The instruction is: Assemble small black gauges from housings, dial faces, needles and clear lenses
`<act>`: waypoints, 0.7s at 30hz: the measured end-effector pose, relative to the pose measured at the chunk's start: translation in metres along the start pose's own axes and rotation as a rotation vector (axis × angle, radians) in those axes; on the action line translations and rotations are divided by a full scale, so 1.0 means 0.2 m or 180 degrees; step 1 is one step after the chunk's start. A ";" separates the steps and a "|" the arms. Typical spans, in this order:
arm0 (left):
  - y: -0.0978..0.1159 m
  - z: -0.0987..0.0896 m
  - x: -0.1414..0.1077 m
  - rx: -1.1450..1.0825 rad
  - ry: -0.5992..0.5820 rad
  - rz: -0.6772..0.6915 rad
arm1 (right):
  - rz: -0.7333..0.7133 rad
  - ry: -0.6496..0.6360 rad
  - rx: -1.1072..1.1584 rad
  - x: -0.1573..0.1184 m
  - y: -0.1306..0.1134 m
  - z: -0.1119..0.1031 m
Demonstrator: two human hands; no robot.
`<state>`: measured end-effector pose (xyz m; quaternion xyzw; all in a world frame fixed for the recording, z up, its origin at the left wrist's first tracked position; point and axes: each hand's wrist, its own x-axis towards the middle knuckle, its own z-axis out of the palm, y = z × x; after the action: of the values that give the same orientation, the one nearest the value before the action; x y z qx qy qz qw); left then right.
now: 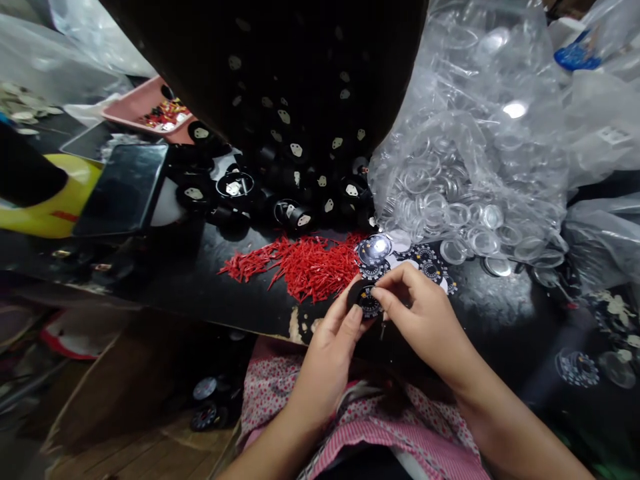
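Near the table's front edge, my left hand (335,330) is wrapped round a small black round gauge case (355,293). Inside its rim sits a black dial (371,303) with white markings. The thumb and forefinger of my right hand (417,303) pinch at the dial's upper right edge; the exact contact point is partly hidden by the fingertips. Just beyond my hands lies a heap of red pointer needles (313,267). Loose printed dials (430,263) are scattered behind my right hand, with a clear round lens (375,248) beside them.
A large dark container (300,80) spills black gauge cases (295,213) onto the table (200,293). Plastic bags with clear lenses (435,207) stand at right. At left are a phone-like dark slab (123,190), a yellow object (45,213) and a pink tray (135,100).
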<state>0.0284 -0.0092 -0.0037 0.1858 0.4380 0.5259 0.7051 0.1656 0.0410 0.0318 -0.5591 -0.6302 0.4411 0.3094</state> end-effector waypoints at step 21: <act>0.02 -0.20 -0.11 0.1171 0.0133 0.0045 | -0.0645 -0.0834 -0.0716 -0.11 0.07 0.01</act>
<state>-0.0083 -0.0355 -0.0134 0.3038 0.5400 0.4456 0.6462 0.1741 0.0192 0.0218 -0.4616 -0.7634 0.4036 0.2031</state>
